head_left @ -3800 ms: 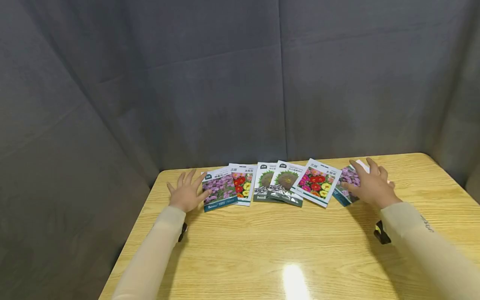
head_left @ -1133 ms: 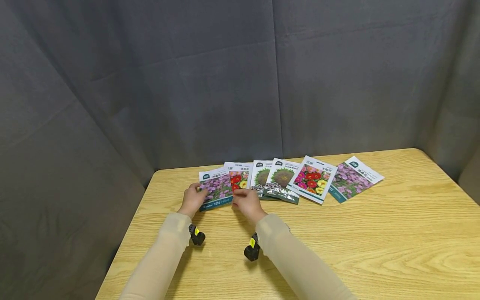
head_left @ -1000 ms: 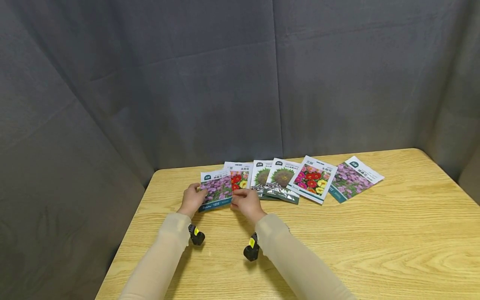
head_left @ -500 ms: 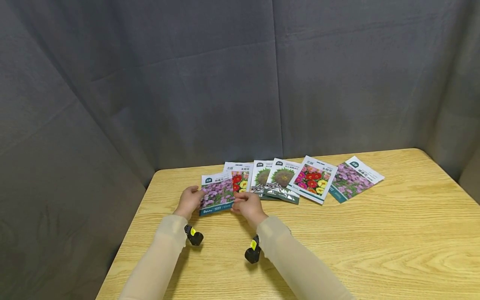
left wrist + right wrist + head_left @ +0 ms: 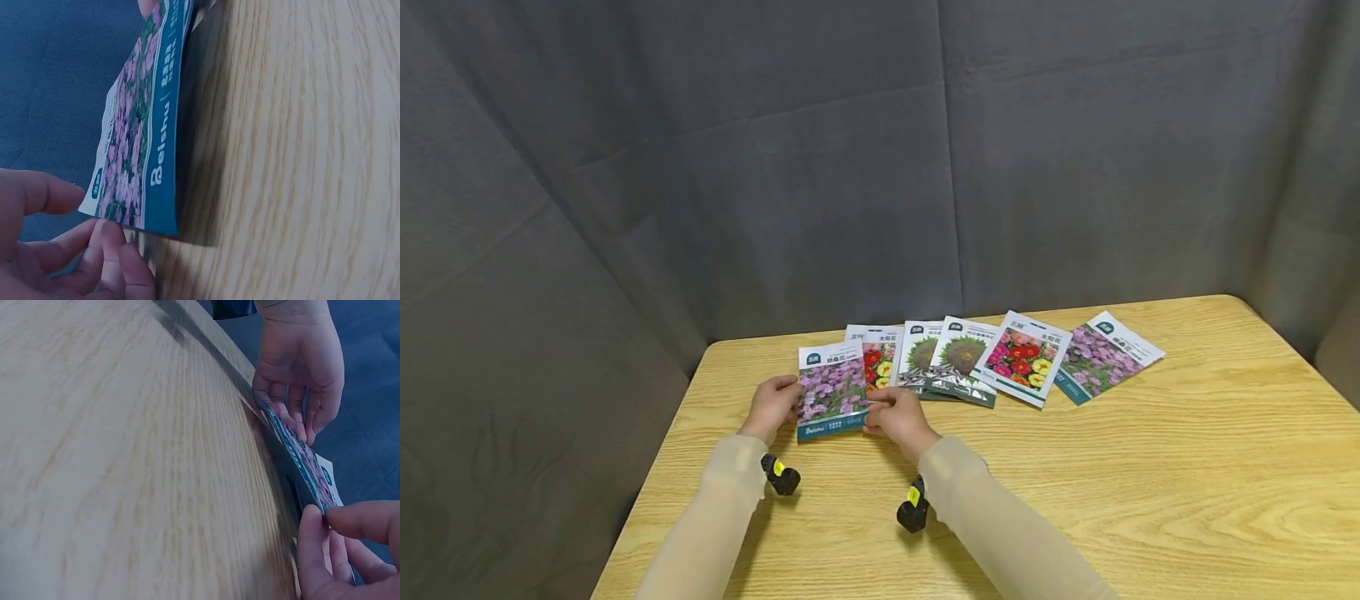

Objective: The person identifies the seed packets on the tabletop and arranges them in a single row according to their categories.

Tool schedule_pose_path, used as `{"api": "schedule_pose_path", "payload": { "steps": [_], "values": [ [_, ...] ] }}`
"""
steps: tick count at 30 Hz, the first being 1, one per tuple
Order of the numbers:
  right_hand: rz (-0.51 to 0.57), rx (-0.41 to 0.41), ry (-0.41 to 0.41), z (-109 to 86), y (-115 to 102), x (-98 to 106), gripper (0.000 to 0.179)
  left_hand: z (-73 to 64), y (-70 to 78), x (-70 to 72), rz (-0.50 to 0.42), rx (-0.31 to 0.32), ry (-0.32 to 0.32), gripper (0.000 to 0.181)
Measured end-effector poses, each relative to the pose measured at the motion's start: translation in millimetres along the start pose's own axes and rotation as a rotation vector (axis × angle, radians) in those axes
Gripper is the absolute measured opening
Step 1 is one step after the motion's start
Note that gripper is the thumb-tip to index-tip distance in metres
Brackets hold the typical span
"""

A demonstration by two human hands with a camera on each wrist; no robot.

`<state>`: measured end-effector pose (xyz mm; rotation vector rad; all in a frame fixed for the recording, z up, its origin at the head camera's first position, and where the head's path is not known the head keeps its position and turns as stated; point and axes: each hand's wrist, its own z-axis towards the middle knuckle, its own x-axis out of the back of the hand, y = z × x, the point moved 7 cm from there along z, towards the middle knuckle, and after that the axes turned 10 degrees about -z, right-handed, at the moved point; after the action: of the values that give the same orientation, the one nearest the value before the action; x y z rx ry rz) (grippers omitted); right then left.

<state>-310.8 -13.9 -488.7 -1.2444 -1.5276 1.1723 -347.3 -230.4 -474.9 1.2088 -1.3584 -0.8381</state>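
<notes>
A flower seed packet with purple blossoms and a blue-green bottom band is held between my two hands at the left of the row. My left hand pinches its left edge, thumb on the front and fingers behind. At the right edge, my right hand pinches it between thumb and fingers. In the left wrist view the packet is raised off the wood, its shadow beside it. Just behind it lies a red and yellow flower seed packet, partly covered.
To the right lie two overlapping packets with green spiky heads, a mixed-flower packet and another purple-flower packet. They rest on the wooden table. A grey curtain hangs behind.
My right hand has come from the far-right packet to the left one. Both hands have gripped the left purple-flower packet, drawn it slightly toward me and raised it off the table.
</notes>
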Motion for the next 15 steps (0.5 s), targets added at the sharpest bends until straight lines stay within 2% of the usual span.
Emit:
{"api": "schedule_pose_path", "payload": {
  "steps": [9,15],
  "values": [
    [-0.058,0.015,0.007,-7.3,3,1,0.03,-5.4,-2.2,3.6,-0.05,-0.003,-0.007,0.037],
    [-0.056,0.017,-0.01,-11.4,4,0,0.02,-6.0,-4.1,8.1,-0.058,-0.011,-0.022,0.031]
  ]
}}
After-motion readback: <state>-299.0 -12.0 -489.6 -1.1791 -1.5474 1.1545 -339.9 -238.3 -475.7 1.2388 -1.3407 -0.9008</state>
